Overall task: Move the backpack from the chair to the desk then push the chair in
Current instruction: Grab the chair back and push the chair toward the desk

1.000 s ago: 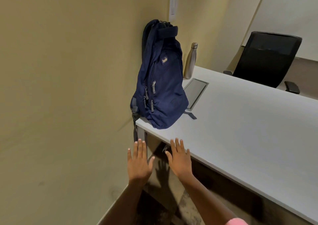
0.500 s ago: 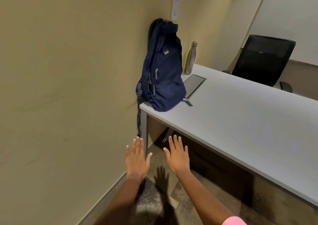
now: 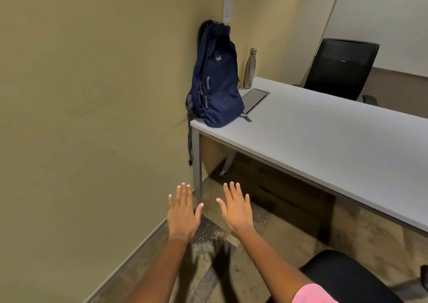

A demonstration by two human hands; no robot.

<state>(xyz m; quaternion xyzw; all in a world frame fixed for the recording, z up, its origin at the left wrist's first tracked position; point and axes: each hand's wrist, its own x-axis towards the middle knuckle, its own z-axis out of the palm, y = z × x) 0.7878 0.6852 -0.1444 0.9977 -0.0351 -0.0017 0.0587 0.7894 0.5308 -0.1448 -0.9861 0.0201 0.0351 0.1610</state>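
At the bottom right of the frame, the rounded black padded seat of an office chair juts into view, standing clear of the table's near edge and just beside a pink sleeve. Both of the person's hands hover flat and empty above the patterned carpet floor at lower centre: the left hand and the right hand each show a loose, open grip, fingers spread, holding nothing. The chair lies down and to the right of both hands, on the right arm's side, so the right hand is the nearer one; the push, by this reading, would run from the seat toward the table edge, up and to the right in the frame. Farther back, at centre, the navy blue fabric backpack stands upright on the left corner of the long white table, its long axis vertical, leaning against the beige wall, a strap hanging down past the table's grey metal leg. The first half of the task looks done. Just behind it are a grey inset panel and a slim steel bottle. A second black high-backed office chair sits beyond the table at upper right.
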